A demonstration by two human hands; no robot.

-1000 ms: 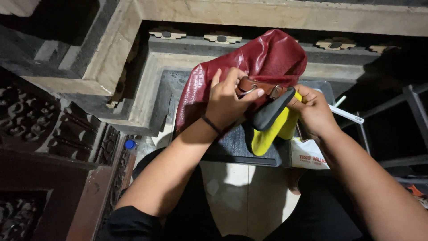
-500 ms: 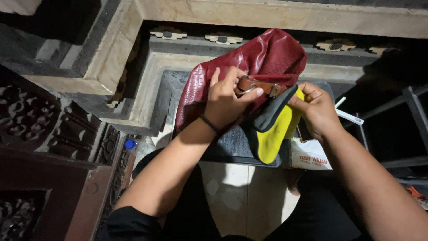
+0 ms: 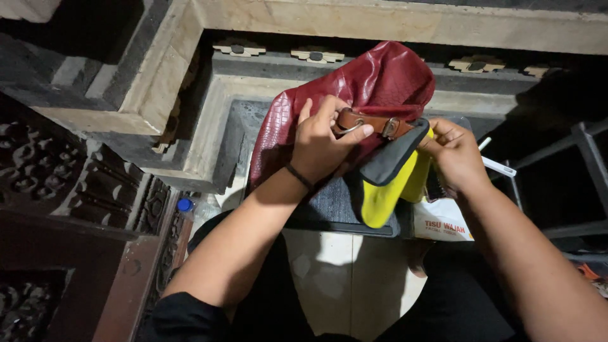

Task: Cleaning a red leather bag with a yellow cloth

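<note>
Left hand [image 3: 323, 142] gripping red bag [image 3: 380, 82] strap, right hand [image 3: 456, 155] holding yellow pouch [image 3: 389, 190]

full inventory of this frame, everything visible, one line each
bag: 1, dark red, scaly texture, centre, held up over the mat
strap: 1, brown with metal buckle and ring, across the bag front, under the left thumb
cloth: 1, yellow with dark grey edge, hanging right of the bag, at the right hand
mat: 1, dark grey, under the bag
pack: 1, white tissue pack, right of the mat
bottle cap: 1, blue, lower left by the carved wood
carved wood: dark brown, left edge
stone ledges: pale and grey, top and left
metal frame: dark, right edge
wristband: 1, black, left wrist
left hand: on the bag, gripping the strap
right hand: holding the cloth
</note>
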